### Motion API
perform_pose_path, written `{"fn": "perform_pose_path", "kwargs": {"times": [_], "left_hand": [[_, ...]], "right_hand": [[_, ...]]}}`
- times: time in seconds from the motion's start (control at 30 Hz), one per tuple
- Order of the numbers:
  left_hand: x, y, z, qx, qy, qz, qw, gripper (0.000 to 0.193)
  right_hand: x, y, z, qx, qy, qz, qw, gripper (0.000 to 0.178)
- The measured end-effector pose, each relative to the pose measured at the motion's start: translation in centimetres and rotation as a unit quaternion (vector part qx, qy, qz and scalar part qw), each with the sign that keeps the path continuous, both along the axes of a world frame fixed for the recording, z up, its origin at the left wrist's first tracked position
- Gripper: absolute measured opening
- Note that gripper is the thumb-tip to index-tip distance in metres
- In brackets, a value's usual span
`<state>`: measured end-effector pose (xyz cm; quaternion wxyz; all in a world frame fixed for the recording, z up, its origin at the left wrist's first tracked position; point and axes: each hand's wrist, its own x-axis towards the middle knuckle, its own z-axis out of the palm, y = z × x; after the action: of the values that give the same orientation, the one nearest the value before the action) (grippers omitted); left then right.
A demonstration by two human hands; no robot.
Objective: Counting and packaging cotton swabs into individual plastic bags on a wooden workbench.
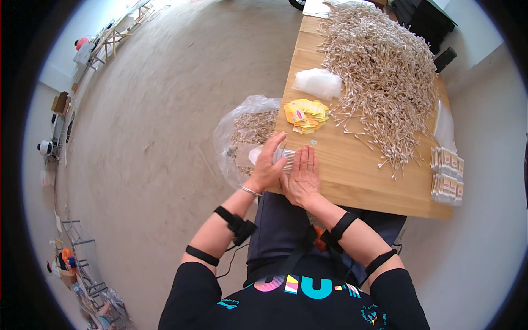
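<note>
At the near left corner of the wooden table (pixel 360 192), a small bundle of cotton swabs (pixel 288 156) lies between my hands, seemingly in clear plastic. My left hand (pixel 268 168) grips its left side, thumb over the swabs and fingers partly hidden. Flat against the right side rests my right hand (pixel 302 177), its fingers straight and close together. Just beyond them is a pile of yellow printed cards (pixel 306 115). A stack of clear plastic bags (pixel 318 83) lies farther back.
A large heap of loose cotton swabs (pixel 382 71) covers the table's far and right part. Filled swab packs (pixel 447 176) are stacked at the right edge. Left of the table, a big clear bag (pixel 224 129) holds more swabs. Concrete floor (pixel 148 165) stretches leftward.
</note>
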<state>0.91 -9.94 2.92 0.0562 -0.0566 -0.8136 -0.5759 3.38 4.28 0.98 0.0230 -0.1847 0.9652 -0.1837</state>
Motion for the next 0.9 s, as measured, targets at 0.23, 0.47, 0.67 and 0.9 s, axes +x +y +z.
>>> {"fn": "perform_pose_path", "kwargs": {"times": [0.23, 0.47, 0.67, 0.9], "left_hand": [[-0.1, -6.2, 1.8, -0.401, 0.018, -0.121, 0.908, 0.066], [-0.3, -5.6, 2.8, -0.382, 0.009, -0.115, 0.917, 0.06], [0.1, -6.4, 1.6, -0.367, 0.025, -0.108, 0.924, 0.059], [0.0, -7.8, 1.3, -0.34, 0.036, -0.08, 0.936, 0.073]], "right_hand": [[-0.5, -2.2, 0.0, 0.004, 0.032, -0.018, 0.999, 0.087], [-0.3, -3.5, 0.5, 0.003, 0.007, -0.007, 1.0, 0.088], [-0.1, -4.7, 0.7, 0.007, -0.031, 0.007, 0.999, 0.089], [-0.6, -6.6, 0.4, -0.025, -0.059, -0.006, 0.998, 0.092]]}}
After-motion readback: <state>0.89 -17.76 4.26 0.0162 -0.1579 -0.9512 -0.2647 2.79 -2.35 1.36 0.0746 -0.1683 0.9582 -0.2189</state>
